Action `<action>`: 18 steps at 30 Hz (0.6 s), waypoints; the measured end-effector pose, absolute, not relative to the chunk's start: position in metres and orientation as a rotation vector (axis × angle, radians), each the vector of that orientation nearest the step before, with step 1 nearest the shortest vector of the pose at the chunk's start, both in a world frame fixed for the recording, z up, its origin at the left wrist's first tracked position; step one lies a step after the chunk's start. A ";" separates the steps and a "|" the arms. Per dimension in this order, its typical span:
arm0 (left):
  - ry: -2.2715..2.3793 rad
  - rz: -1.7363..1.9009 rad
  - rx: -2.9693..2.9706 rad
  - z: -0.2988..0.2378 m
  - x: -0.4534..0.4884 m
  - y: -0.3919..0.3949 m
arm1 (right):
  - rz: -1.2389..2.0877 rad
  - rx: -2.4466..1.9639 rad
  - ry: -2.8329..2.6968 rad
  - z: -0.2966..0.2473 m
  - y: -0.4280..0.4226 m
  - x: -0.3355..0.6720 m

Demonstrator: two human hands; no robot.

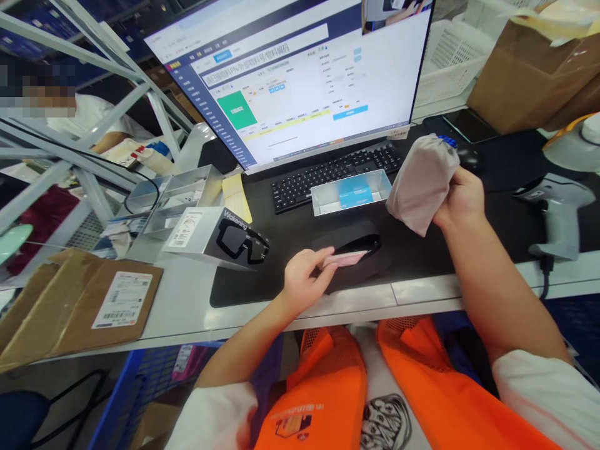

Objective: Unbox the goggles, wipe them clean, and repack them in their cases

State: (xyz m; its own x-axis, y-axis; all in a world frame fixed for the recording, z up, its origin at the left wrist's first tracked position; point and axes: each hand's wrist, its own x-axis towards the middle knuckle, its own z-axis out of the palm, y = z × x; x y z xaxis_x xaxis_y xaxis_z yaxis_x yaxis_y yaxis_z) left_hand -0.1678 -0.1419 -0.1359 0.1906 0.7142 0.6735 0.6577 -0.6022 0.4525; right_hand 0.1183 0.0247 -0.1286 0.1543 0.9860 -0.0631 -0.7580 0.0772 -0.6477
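Note:
Between the thumb and fingers of my left hand [307, 280] is a small flat pinkish packet [345, 259], held above the black desk mat. A dark glossy object [370, 244], partly hidden behind the packet, lies on the mat. My right hand [464, 199] is closed around a grey drawstring pouch [422, 181] with a blue bit at its top; what is inside cannot be seen. An open grey box tray [323, 199] holding a blue card [357, 190] sits against the keyboard. Left of my hands stands a grey box printed with goggles [241, 242].
A monitor [300, 81] and keyboard [290, 189] are at the back. On the right are a barcode scanner [555, 212], a phone [471, 125] and a brown paper bag [510, 75]. A cardboard parcel [84, 306] lies at the left edge. Another person [100, 115] is beyond the metal frame.

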 end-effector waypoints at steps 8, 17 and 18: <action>1.638 1.132 2.262 -0.143 -0.159 -0.133 | 1.361 -0.626 -0.473 -0.127 0.019 0.114; 1.455 0.936 2.306 -0.130 -0.154 -0.117 | 1.370 -0.666 -0.493 -0.131 0.018 0.112; 1.366 0.950 2.308 -0.130 -0.153 -0.114 | 1.369 -0.659 -0.501 -0.131 0.018 0.111</action>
